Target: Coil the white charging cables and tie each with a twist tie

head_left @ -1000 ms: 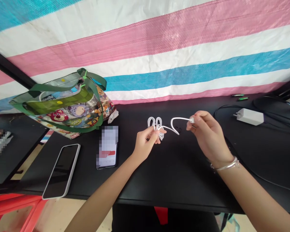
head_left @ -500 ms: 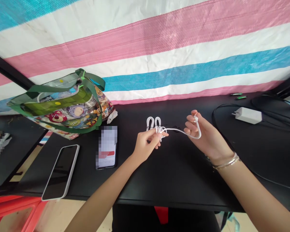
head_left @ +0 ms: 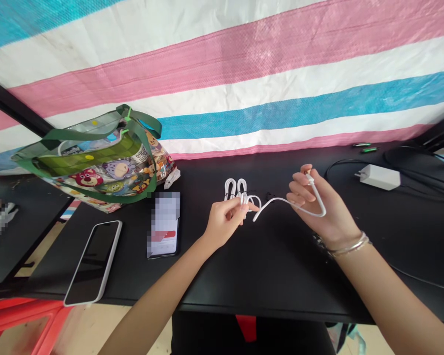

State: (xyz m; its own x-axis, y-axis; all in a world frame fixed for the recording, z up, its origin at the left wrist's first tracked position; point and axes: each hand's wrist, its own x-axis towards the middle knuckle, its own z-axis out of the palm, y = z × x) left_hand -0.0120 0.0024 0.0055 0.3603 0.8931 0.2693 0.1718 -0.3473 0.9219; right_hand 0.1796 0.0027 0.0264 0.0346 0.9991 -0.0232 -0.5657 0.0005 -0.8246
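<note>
A white cable (head_left: 277,199) runs between my two hands above the black table. My left hand (head_left: 225,220) pinches its coiled part, with thumb and forefinger closed on the loops. Bundled white loops (head_left: 230,187) show just beyond those fingers. Held up to the right, my right hand (head_left: 313,204) has its fingers curled round the cable near one end, and a length hangs in a bend over the palm. The cable's connector is mostly hidden by the fingertips.
Left of my hands lie a lit phone (head_left: 165,224) and a dark-screened phone (head_left: 93,264). Behind them stands a cartoon-printed bag (head_left: 118,170). At right are a white charger (head_left: 380,177), black cables (head_left: 422,175) and small green items (head_left: 369,150). A striped sheet (head_left: 244,84) hangs behind the table (head_left: 266,281).
My right hand has moved slightly right, and more cable stretches from the coil, bending lower between the hands. My left hand has stayed nearly in place.
</note>
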